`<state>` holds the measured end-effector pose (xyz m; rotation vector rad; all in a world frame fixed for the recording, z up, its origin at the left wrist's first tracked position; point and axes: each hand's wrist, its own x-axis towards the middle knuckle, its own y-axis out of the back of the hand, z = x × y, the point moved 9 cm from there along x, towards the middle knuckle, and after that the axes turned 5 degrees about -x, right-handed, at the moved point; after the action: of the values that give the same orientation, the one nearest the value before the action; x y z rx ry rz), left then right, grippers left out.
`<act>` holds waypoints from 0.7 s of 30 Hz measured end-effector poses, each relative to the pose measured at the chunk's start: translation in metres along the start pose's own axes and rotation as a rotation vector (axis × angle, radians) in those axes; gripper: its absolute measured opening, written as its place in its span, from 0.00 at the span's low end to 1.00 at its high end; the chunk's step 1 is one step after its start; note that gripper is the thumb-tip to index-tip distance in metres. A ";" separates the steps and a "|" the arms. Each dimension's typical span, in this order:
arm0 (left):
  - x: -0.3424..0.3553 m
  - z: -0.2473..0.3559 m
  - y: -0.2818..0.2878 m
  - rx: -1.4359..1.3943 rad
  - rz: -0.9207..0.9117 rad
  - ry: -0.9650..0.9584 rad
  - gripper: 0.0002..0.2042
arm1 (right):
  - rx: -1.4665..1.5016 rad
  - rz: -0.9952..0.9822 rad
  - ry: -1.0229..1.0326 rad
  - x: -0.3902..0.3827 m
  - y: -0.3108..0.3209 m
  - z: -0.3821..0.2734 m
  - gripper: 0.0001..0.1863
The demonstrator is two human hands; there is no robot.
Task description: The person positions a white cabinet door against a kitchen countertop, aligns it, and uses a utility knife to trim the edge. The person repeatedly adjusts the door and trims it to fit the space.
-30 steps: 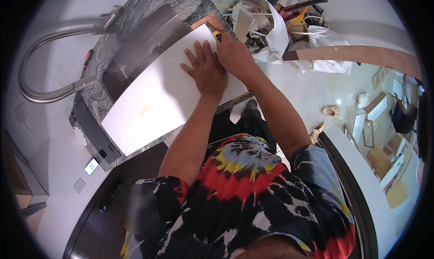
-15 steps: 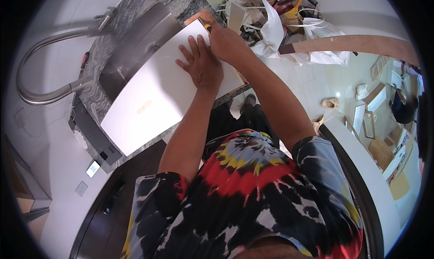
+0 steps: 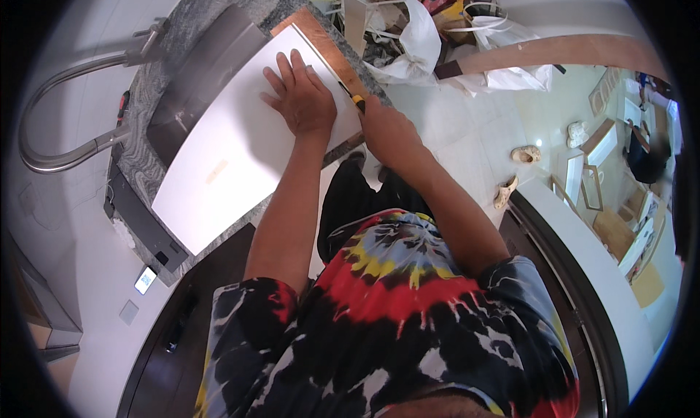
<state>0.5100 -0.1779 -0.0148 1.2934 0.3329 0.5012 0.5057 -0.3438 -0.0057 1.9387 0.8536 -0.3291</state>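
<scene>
A white board [image 3: 226, 148] lies slantwise across the counter and partly over the sink. My left hand [image 3: 302, 104] rests flat on it, fingers spread, pressing near its far right part. In my right hand [image 3: 392, 132] is a utility knife [image 3: 358, 101] with a yellow and black handle. Its thin blade points away from me, at the board's right edge. Along that edge, a brown wooden piece [image 3: 315, 33] shows from under the white board. The fingers around the knife's grip are partly hidden by the back of the hand.
A steel sink [image 3: 208, 68] with a curved faucet [image 3: 44, 101] lies to the left in the grey stone counter [image 3: 146, 145]. A red-and-black tool [image 3: 122, 106] lies behind the faucet. Beyond the counter stand white bags [image 3: 408, 50] of scraps, and a phone [image 3: 145, 279] lies at near left.
My right hand has drawn the knife toward me along the board's right edge, showing more of the brown wood. My left hand stays flat on the board. The whole view has shifted slightly.
</scene>
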 end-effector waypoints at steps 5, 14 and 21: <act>-0.003 -0.002 0.000 -0.031 0.038 -0.016 0.23 | -0.018 -0.048 -0.018 -0.048 -0.011 0.020 0.12; -0.001 -0.004 0.001 -0.021 0.054 -0.019 0.23 | -0.035 0.001 -0.053 -0.081 -0.028 0.042 0.12; -0.002 0.001 0.007 -0.109 0.115 -0.053 0.22 | -0.048 -0.169 -0.037 -0.103 -0.096 0.079 0.14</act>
<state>0.5075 -0.1787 -0.0075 1.2220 0.1850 0.5735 0.3753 -0.4265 -0.0534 1.8154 0.9944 -0.4398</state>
